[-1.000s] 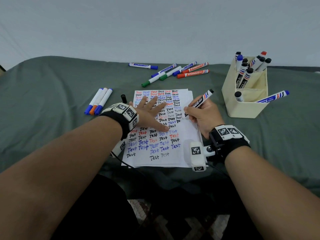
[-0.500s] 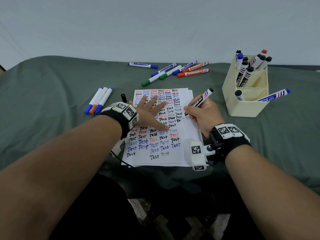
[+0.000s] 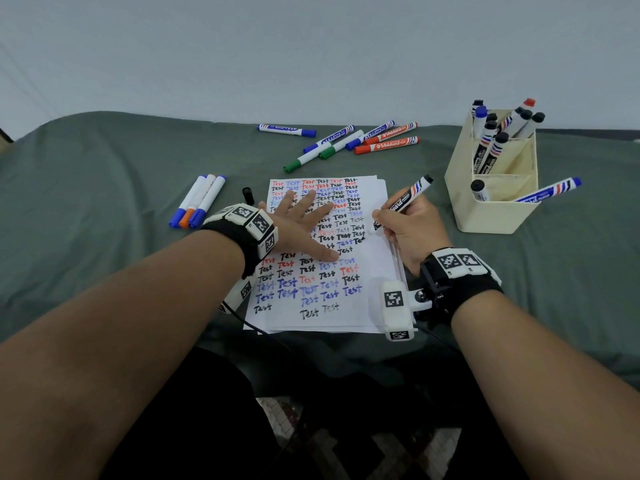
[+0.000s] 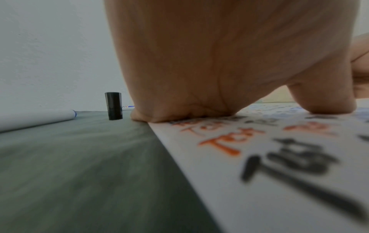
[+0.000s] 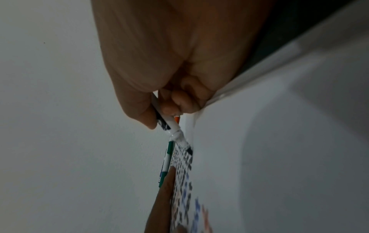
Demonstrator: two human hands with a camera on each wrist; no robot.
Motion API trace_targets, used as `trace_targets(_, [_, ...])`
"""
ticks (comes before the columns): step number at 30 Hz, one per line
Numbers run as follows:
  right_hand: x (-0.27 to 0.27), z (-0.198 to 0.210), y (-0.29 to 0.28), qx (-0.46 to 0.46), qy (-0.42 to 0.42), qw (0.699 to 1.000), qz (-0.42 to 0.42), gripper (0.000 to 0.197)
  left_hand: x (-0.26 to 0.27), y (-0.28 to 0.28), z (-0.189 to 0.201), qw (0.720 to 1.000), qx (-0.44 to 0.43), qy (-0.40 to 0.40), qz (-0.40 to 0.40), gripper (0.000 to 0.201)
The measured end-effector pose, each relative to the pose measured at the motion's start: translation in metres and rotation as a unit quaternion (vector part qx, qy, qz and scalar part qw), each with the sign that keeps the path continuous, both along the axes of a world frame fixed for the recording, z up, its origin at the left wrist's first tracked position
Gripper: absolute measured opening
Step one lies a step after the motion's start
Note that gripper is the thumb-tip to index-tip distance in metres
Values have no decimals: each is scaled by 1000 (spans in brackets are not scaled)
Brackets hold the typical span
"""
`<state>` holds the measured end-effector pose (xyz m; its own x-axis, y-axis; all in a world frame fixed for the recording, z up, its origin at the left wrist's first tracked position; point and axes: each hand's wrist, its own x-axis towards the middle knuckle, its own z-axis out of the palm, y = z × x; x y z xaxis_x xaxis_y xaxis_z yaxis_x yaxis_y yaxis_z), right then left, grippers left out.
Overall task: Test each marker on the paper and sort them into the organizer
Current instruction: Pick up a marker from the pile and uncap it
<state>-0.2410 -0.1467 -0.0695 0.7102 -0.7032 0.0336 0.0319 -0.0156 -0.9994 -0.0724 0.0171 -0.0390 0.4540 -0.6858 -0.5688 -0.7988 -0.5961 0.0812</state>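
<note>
A white paper (image 3: 374, 271) (image 4: 269, 181) covered in red, blue and black "Test" words lies on the green cloth. My left hand (image 3: 304, 226) (image 4: 209, 63) presses flat on it with spread fingers. My right hand (image 3: 412, 226) (image 5: 159, 78) grips an uncapped black marker (image 3: 403, 202) (image 5: 173, 130), tip down on the paper's right side beside the written rows. Its black cap (image 3: 248, 195) (image 4: 113, 106) stands upright left of the paper. A cream organizer (image 3: 491, 213) at the right holds several markers, one blue-capped marker (image 3: 550, 190) leaning out.
Three markers (image 3: 197, 202) lie side by side left of the paper. A loose group of blue, green and red markers (image 3: 349, 140) lies beyond the paper. The cloth's near edge drops off just below the paper.
The marker tip has shifted slightly to the right along the row, adding letters to the black word. The left hand has stayed flat on the paper.
</note>
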Motion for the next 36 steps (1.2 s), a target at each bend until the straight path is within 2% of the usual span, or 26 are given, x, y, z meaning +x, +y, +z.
trace_targets(11, [0, 1, 0, 12, 3, 1000, 12, 33, 2, 0, -2, 1000, -3, -1, -1, 127])
trace_targets(18, [0, 0, -1, 45, -29, 998, -13, 32, 4, 0, -5, 1000, -4, -2, 0, 127])
trace_targets(28, [1, 0, 0, 10, -12, 1000, -6, 28, 4, -1, -5, 1000, 0, -4, 0, 125])
trace_targets(33, [0, -3, -2, 35, -34, 999, -8, 33, 5, -1, -7, 1000, -4, -3, 1, 125])
trace_targets(36, [-1, -2, -2, 39, -36, 999, -6, 30, 6, -1, -8, 1000, -7, -4, 0, 125])
